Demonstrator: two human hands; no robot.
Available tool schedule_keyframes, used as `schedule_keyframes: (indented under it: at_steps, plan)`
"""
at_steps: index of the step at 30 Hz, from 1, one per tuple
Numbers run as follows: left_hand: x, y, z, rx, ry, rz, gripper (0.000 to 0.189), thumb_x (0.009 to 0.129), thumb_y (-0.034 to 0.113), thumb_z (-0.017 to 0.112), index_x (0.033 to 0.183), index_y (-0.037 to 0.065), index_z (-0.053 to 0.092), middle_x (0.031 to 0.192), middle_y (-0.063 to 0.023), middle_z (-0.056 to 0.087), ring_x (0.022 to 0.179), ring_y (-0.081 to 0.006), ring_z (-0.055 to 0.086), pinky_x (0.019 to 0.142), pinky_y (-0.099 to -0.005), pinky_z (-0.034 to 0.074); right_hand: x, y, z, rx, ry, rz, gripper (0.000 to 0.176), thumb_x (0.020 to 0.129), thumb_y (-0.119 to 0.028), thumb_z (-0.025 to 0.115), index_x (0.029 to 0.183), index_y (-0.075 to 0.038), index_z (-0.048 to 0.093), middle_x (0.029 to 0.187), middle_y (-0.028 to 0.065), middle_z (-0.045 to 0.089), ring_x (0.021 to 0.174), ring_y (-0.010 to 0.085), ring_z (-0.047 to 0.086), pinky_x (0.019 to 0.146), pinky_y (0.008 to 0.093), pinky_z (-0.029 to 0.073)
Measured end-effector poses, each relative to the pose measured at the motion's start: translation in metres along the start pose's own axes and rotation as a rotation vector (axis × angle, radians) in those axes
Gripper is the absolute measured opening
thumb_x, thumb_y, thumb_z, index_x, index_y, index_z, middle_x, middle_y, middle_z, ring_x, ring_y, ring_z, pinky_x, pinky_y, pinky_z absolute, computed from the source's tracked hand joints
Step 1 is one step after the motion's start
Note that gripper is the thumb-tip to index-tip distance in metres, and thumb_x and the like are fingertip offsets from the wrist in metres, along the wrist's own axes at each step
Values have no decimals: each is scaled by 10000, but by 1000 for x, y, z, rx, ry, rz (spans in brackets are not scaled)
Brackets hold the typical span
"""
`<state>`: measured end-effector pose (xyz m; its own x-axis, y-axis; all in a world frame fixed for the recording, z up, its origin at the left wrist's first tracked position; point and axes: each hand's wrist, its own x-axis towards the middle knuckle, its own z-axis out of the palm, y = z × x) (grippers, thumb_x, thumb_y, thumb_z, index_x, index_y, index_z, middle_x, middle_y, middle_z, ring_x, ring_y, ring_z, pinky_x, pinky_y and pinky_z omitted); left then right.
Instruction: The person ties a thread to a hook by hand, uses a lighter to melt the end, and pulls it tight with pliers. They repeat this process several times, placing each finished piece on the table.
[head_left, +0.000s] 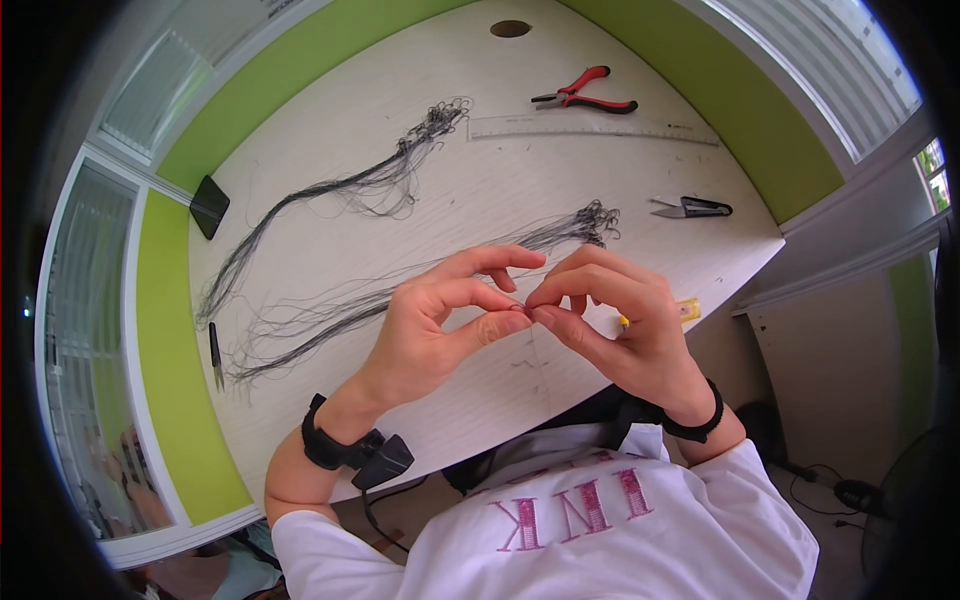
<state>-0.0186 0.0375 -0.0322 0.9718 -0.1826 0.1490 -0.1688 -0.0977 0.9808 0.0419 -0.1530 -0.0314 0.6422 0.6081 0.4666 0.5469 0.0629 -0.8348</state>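
My left hand (440, 320) and my right hand (620, 320) meet fingertip to fingertip above the near edge of the white table (480, 190). Between their thumbs and forefingers they pinch a small dark hook or loop with thin thread (520, 310); it is too small to make out. Just behind the hands lies a long bundle of thin black threads with hooked ends (560, 232). A second such bundle (400, 165) lies further back on the left.
Red-handled pliers (585, 95) and a clear ruler (590, 130) lie at the back. Black thread snips (692, 208) rest at the right edge. A dark phone (209, 206) and a thin black tool (216, 355) sit at the left. A yellow object (688, 310) shows behind my right hand.
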Motion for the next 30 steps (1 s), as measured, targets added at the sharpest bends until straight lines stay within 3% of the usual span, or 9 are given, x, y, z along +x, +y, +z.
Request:
schedule_keyframes:
  at_steps: [5, 17, 19, 23, 25, 30]
  plan:
    - [0, 3, 1, 7, -6, -18, 92, 750, 47, 681, 840, 34, 663, 1203, -155, 525, 908, -157, 508, 849, -310, 425, -2, 3, 5, -11, 27, 23, 75, 754, 11, 618, 802, 0, 561, 752, 70, 546, 649, 175, 500, 558, 270, 413]
    - [-1, -2, 2, -111, 20, -26, 141, 746, -48, 628, 865, 29, 626, 1199, -169, 517, 868, -132, 498, 840, -305, 427, -4, 4, 11, -60, 67, 12, 114, 721, -2, 644, 781, -11, 548, 711, 61, 539, 606, 178, 474, 546, 285, 393]
    - [0, -3, 4, -133, 55, 0, 72, 769, -30, 607, 837, -12, 623, 1158, -158, 542, 823, -98, 521, 745, -242, 452, -4, 4, 12, -67, 75, 11, 119, 714, -3, 648, 777, -15, 549, 707, 58, 539, 605, 179, 474, 545, 287, 392]
    - [-1, -2, 4, -141, 56, 10, 53, 772, -31, 601, 822, -14, 610, 1158, -162, 537, 816, -98, 517, 752, -253, 455, -5, 5, 13, -91, 74, 7, 124, 703, -3, 651, 773, -18, 549, 704, 58, 540, 600, 180, 473, 547, 291, 391]
    - [-1, -2, 4, -156, 66, -11, 81, 757, -40, 578, 803, 22, 603, 1178, -167, 527, 866, -125, 482, 836, -301, 420, -6, 5, 11, -91, 74, 19, 120, 703, 1, 647, 772, -17, 551, 705, 58, 541, 598, 180, 474, 545, 289, 392]
    - [0, 1, 3, -159, 134, -25, 87, 758, -31, 564, 815, 24, 600, 1162, -167, 535, 852, -123, 480, 810, -292, 425, -14, 5, -2, -92, 93, 81, 112, 699, 14, 638, 771, -16, 557, 706, 53, 541, 604, 174, 486, 539, 282, 395]
